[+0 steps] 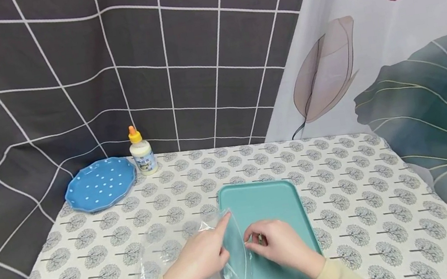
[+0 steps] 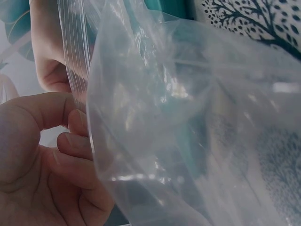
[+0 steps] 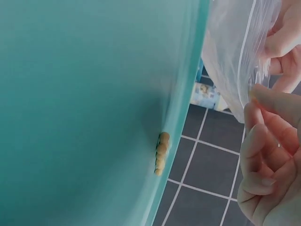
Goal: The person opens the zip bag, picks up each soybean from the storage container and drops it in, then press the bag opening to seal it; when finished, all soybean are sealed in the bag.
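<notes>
While your left hand [image 1: 200, 258] pinches the clear plastic bag [image 1: 188, 251] at its zip edge, fingers curled round the film and the forefinger stretched out along it, your right hand [image 1: 280, 244] meets it from the other side, thumb and fingertips nipped on the same strip. In the left wrist view the ribbed zip band runs between your fingers [image 2: 77, 141], and the bag billows out to the right of them. The bag lies partly on the tree-patterned surface [image 1: 345, 198] and partly over the left rim of the teal tray [image 1: 267, 200], which sits just in front of you. In the right wrist view a small row of yellowish beads [image 3: 161, 153] lies at the tray's rim; what it is you cannot tell. Well apart, at the far left of the surface, stand a blue dotted plate [image 1: 100, 184] and, just beside it, a white bottle with an orange cap [image 1: 142, 152].
</notes>
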The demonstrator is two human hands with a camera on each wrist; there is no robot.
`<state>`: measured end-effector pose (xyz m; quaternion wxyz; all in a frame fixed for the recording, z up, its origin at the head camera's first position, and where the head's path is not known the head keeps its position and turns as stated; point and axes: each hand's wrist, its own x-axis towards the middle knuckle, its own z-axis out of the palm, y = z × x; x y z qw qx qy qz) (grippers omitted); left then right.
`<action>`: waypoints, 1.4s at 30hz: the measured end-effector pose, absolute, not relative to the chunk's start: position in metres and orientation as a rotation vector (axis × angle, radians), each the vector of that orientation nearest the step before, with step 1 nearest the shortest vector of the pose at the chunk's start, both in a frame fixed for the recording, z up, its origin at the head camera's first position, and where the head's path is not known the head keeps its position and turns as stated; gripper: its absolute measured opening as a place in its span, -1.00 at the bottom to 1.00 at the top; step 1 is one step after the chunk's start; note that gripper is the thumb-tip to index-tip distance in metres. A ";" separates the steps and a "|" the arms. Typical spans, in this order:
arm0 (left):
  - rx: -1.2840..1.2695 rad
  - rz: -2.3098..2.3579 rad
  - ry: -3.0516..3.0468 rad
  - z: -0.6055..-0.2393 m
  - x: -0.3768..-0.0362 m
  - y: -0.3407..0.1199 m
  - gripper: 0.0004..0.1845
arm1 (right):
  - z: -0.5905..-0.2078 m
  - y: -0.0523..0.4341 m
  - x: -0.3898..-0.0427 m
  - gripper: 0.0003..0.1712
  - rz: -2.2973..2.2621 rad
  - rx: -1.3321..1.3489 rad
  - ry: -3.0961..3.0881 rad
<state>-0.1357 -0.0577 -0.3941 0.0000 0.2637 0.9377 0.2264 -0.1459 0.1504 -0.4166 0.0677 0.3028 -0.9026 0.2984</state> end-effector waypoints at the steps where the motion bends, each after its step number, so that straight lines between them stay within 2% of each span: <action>1: 0.830 0.710 2.946 -0.394 -0.136 -0.058 -0.20 | -0.417 0.150 -0.146 -0.90 0.897 0.912 -2.719; 18: 0.864 0.705 2.958 -0.394 -0.136 -0.057 -0.20 | -0.418 0.165 -0.151 -0.88 0.870 0.722 -2.839; 29: 0.847 0.699 2.953 -0.394 -0.135 -0.057 -0.20 | -0.421 0.170 -0.156 -0.90 0.653 0.655 -2.918; 42: 0.807 0.696 2.928 -0.393 -0.133 -0.057 -0.18 | -0.429 0.173 -0.159 -0.84 0.472 0.737 -2.985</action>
